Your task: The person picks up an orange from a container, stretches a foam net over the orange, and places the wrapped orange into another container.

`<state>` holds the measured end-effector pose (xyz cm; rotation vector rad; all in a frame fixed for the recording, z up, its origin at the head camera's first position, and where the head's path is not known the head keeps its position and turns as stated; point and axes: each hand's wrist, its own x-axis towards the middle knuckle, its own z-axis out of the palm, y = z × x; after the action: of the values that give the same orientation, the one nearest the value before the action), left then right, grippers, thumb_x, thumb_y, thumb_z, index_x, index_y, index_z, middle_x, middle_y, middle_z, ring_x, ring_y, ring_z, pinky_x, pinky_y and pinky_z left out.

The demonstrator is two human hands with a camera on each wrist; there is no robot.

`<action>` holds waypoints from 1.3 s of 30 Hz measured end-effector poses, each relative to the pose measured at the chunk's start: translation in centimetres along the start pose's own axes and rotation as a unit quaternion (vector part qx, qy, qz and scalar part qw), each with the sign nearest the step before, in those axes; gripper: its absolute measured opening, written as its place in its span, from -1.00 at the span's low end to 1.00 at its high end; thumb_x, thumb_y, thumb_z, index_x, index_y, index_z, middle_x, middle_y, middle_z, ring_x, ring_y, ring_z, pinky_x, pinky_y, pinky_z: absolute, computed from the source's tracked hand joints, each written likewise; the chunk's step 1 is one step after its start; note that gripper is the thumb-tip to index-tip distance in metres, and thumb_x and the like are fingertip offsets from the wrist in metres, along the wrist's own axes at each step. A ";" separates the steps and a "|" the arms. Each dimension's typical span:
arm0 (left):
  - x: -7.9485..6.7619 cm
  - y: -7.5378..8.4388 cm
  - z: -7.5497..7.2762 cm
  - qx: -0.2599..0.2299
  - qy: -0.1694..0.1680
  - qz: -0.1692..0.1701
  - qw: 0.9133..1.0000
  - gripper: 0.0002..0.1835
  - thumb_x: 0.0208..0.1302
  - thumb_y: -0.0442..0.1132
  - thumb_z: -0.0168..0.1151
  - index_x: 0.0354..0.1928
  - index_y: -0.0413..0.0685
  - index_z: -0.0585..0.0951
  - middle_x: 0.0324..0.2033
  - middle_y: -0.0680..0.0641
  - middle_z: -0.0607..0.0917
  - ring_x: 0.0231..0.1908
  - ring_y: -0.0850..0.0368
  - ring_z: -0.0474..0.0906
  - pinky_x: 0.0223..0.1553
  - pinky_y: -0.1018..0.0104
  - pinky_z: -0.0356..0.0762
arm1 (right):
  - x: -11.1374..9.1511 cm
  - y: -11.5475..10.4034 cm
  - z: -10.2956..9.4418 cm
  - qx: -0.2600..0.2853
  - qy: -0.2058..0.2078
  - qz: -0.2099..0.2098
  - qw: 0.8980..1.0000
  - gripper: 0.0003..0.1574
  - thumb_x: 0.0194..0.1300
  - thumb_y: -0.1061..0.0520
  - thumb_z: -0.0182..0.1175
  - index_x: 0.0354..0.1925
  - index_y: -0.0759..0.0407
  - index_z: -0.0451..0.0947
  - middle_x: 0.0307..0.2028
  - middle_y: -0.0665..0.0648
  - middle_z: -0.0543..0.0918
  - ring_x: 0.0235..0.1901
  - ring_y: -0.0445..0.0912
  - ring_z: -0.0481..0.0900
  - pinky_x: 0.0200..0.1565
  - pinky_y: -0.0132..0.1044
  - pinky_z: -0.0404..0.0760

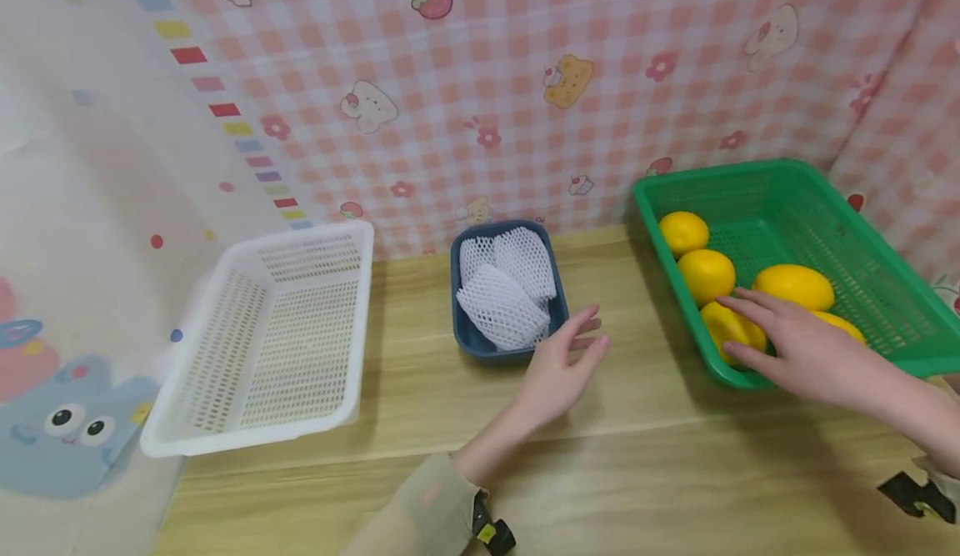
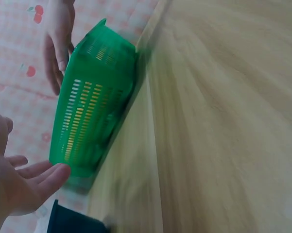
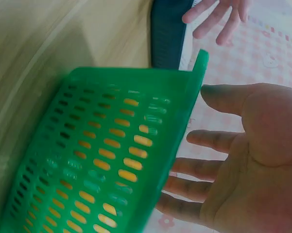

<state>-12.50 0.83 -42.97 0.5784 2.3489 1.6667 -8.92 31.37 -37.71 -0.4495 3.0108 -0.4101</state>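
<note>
My right hand point(image 1: 817, 348) hovers over the front left of a green basket point(image 1: 892, 239), fingers spread above a yellow lemon point(image 1: 731, 331). In the right wrist view its fingers point(image 3: 199, 170) reach out past the basket rim; whether they touch the fruit is hidden. Several more lemons point(image 1: 795, 287) lie in the basket. My left hand point(image 1: 558, 368) is held in the air, fingers loosely bent and holding nothing, just right of a small dark blue basket point(image 1: 480, 349). White foam net sleeves point(image 1: 502, 310) fill that basket.
A white plastic basket point(image 1: 300, 356) with slotted walls stands at the left of the wooden table point(image 1: 600, 481). Behind the table hangs a pink checked cloth point(image 1: 487, 64). The green basket's raised rim stands between the table and the right hand.
</note>
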 end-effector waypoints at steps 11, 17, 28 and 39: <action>3.6 0.6 1.9 -0.046 0.025 -0.053 0.997 -0.43 0.59 0.02 0.12 0.51 0.00 0.44 0.28 -0.19 0.72 0.21 -0.11 0.74 0.16 0.27 0.72 | 1.6 1.6 -1.5 -0.032 -0.048 -0.019 0.998 -0.15 0.37 -0.09 0.41 0.41 0.35 0.44 0.30 0.55 0.57 0.23 0.41 0.60 0.16 0.34 0.65; 5.7 0.7 3.2 -0.098 0.029 -0.091 0.991 -0.43 0.56 0.01 0.16 0.51 0.04 0.44 0.26 -0.18 0.74 0.16 -0.09 0.76 0.04 0.22 0.77 | 2.5 2.2 -1.9 -0.020 -0.076 -0.033 0.996 -0.15 0.30 -0.07 0.47 0.38 0.36 0.48 0.18 0.37 0.69 0.03 0.09 0.71 0.01 0.06 0.75; 8.8 0.9 5.6 -0.213 0.012 -0.150 0.965 -0.37 0.54 -0.05 0.23 0.54 -0.06 0.37 0.28 -0.28 0.70 0.23 -0.27 0.70 0.17 -0.12 0.74 | 4.0 2.8 -2.4 -0.012 -0.119 -0.044 0.992 -0.13 0.21 -0.03 0.54 0.34 0.35 0.51 0.11 0.26 0.75 -0.02 0.02 0.69 0.00 0.08 0.75; 10.9 1.2 6.5 -0.229 -0.016 -0.157 0.960 -0.27 0.53 -0.07 0.24 0.62 -0.03 0.24 0.31 -0.27 0.68 0.25 -0.25 0.66 0.32 -0.20 0.63 | 4.8 3.3 -2.4 -0.010 -0.155 -0.045 0.987 -0.07 0.17 -0.05 0.55 0.33 0.43 0.48 0.12 0.31 0.74 0.02 0.12 0.70 0.06 0.17 0.73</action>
<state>-19.64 11.44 -43.44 0.1333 1.8127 1.9270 -14.71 33.59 -36.44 -0.5929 2.7043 -0.2839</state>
